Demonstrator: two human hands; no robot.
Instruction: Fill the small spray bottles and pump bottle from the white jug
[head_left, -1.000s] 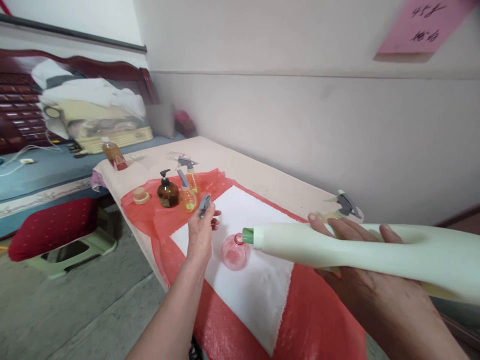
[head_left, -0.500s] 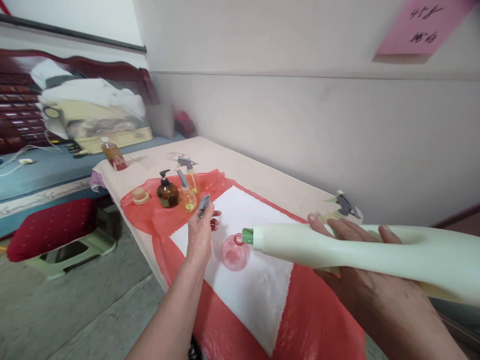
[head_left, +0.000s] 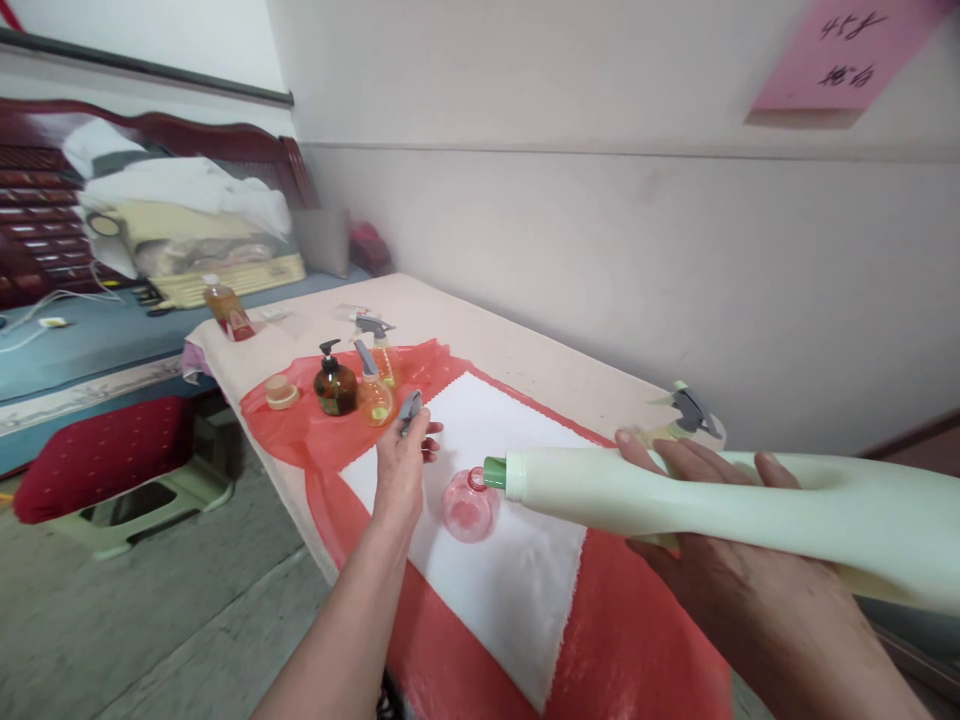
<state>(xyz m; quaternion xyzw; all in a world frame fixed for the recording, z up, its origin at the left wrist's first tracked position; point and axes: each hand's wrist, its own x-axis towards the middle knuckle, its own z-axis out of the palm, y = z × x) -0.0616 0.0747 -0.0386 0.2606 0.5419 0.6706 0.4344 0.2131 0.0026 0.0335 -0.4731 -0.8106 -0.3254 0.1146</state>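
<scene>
My right hand (head_left: pixel 720 530) grips a large pale green bottle (head_left: pixel 600 482), held nearly level. Its dark green spout (head_left: pixel 495 472) is at the mouth of a round, clear pink bottle (head_left: pixel 469 508); whether liquid flows cannot be made out. The pink bottle stands on a white cloth (head_left: pixel 517 610). In my left hand (head_left: pixel 403 455), a grey spray head (head_left: pixel 410 408) is held up, left of the pink bottle. Beyond that hand stand a spray bottle with yellow liquid (head_left: pixel 375 400) and a dark pump bottle (head_left: pixel 335 386).
Red plastic sheeting (head_left: pixel 637 620) lies under the cloth on the table (head_left: pixel 480 335). Another spray bottle (head_left: pixel 686 415) stands by the wall, partly behind the green bottle. A brown-liquid bottle (head_left: pixel 227 308) and a round lidded container (head_left: pixel 281 390) are farther left. A red-cushioned stool (head_left: pixel 105 455) is beside the table.
</scene>
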